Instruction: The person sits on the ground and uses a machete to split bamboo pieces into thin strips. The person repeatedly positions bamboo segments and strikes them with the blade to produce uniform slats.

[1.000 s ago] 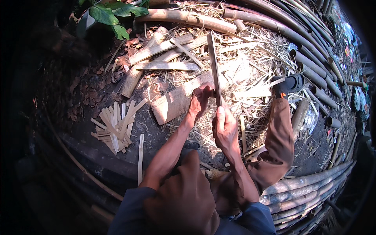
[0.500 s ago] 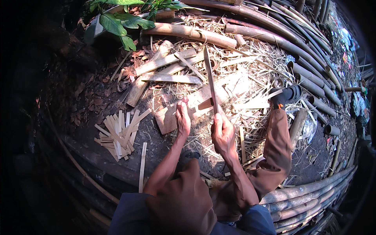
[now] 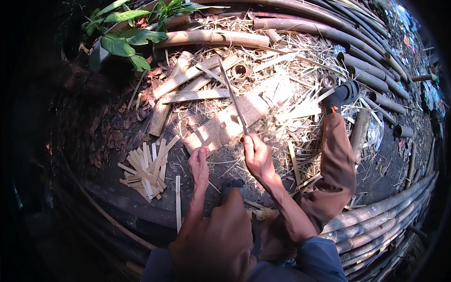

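Note:
My right hand (image 3: 259,157) is wrapped round the handle of a machete (image 3: 232,97), whose long narrow blade slants up and to the left over a flat wooden board (image 3: 217,130). By the board's near left corner is my left hand (image 3: 199,165), its fingers bent and drawn together; whatever is between them, if anything, is too small to make out. Left of that hand lies a loose pile of thin, pale bamboo strips (image 3: 146,168). A single strip (image 3: 178,199) lies apart from the pile, beside my left forearm.
Split bamboo pieces (image 3: 195,96) lie beyond the board, near a thick bamboo pole (image 3: 213,38) and a leafy plant (image 3: 117,44). Shavings (image 3: 300,105) cover the ground around my outstretched right foot (image 3: 340,96). Long bamboo poles (image 3: 371,225) are stacked at the lower right.
My left hand has moved down and left, its fingers going from straight to bent. My right hand has shifted left and lower, and the machete now leans further left.

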A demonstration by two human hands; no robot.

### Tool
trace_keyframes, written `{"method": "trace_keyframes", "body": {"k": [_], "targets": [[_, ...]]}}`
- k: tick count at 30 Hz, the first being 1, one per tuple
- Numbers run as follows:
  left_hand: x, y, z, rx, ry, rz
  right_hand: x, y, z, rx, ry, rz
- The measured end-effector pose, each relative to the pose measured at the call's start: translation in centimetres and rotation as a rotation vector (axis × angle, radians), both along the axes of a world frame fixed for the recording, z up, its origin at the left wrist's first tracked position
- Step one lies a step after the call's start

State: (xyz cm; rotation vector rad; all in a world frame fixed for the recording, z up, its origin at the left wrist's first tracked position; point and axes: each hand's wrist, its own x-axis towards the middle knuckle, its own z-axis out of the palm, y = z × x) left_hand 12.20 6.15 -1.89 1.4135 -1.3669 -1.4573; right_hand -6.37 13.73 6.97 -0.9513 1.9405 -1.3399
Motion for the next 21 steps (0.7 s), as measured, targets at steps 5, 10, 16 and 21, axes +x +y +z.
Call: {"method": "trace_keyframes", "body": {"k": [5,10,16,21], "targets": [[0.6,-0.2,0.2,-0.012,-0.029,-0.042,0.0,-1.3,-0.9,0.06,-0.084,-0.047],[0.0,0.1,0.7,0.076,-0.021,-0.033,-0.8,-0.1,-4.4,0.156,0.055,0.018],[1.0,-0.4,2.5,-0.012,-0.102,-0.112,0.6,-0.9,-0.7,0.016,-0.128,0.008],[-0.3,0.4,1.8,0.057,-0.075,-0.125,-0.3,0.4,-8.8,0.265,-0.172,0.001]]}}
